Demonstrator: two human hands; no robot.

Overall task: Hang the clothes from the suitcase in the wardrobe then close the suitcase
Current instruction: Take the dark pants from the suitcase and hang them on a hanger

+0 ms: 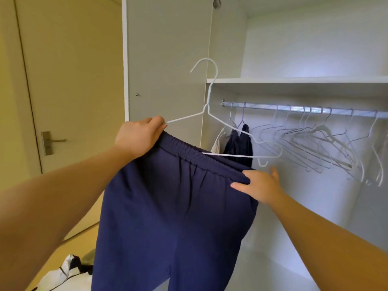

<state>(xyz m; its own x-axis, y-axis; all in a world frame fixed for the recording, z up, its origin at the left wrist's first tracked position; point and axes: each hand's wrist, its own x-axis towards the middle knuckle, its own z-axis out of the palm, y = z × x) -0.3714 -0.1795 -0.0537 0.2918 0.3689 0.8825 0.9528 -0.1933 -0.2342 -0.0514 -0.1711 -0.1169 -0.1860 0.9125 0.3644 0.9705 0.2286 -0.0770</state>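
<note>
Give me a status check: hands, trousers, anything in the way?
Left hand grips hanger and waistband. Right hand pinches trousers. Not yet on rail; empty hangers crowd it.

Nothing here can be read. No lettering, label, brand or number shows on the navy trousers [178, 206], on the white hanger [207, 97] or on the wardrobe [294, 80].
</note>
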